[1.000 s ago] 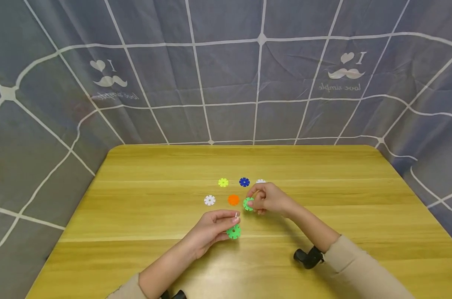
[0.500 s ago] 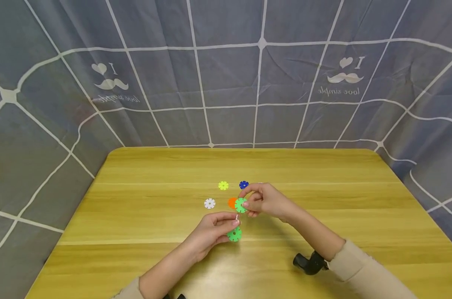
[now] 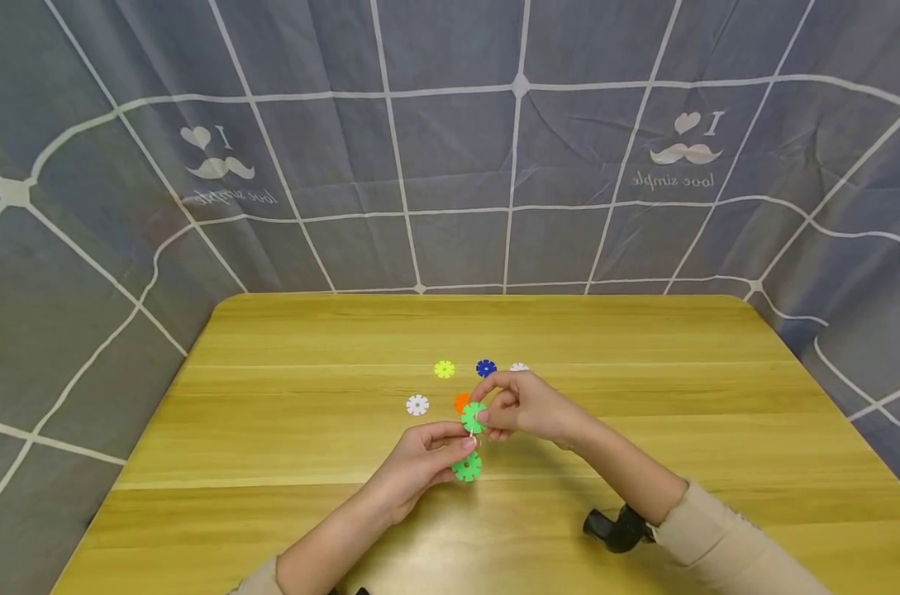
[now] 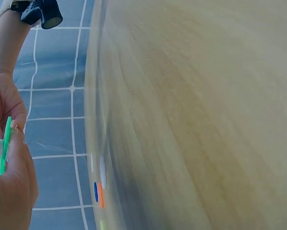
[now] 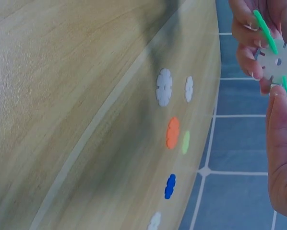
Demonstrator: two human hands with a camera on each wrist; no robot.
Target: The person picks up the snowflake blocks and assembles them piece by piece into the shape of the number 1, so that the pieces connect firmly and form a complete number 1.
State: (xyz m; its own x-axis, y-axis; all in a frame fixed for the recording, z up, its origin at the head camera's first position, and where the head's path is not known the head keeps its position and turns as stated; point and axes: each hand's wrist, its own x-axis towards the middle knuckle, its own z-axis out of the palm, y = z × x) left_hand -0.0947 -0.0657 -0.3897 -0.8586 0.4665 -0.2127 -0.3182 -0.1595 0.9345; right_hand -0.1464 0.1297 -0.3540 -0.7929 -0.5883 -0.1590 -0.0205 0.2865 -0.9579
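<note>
My left hand (image 3: pixel 427 454) pinches a white notched disc (image 5: pixel 278 61), a flat plastic piece with slots round its rim. Fixed crosswise on its near side is a green notched disc (image 3: pixel 467 467). Between thumb and fingertips, my right hand (image 3: pixel 531 409) holds a second green notched disc (image 3: pixel 473 417). Seen from the right wrist, this disc stands edge-on with its edge right at the white disc's rim, opposite the first green one. Both hands are raised over the table, close together. Most of the white disc is hidden by my left fingers in the head view.
On the wooden table (image 3: pixel 286 397) lie a white disc (image 3: pixel 417 405), a yellow disc (image 3: pixel 445 369), a blue disc (image 3: pixel 486 368), an orange disc (image 3: pixel 461 402) partly covered, and another white disc (image 3: pixel 520 368). A grey checked curtain (image 3: pixel 457 149) hangs behind.
My right hand has moved left and slightly down, bringing its green disc from beside the orange disc to the white disc's far edge. My left hand has stayed nearly still.
</note>
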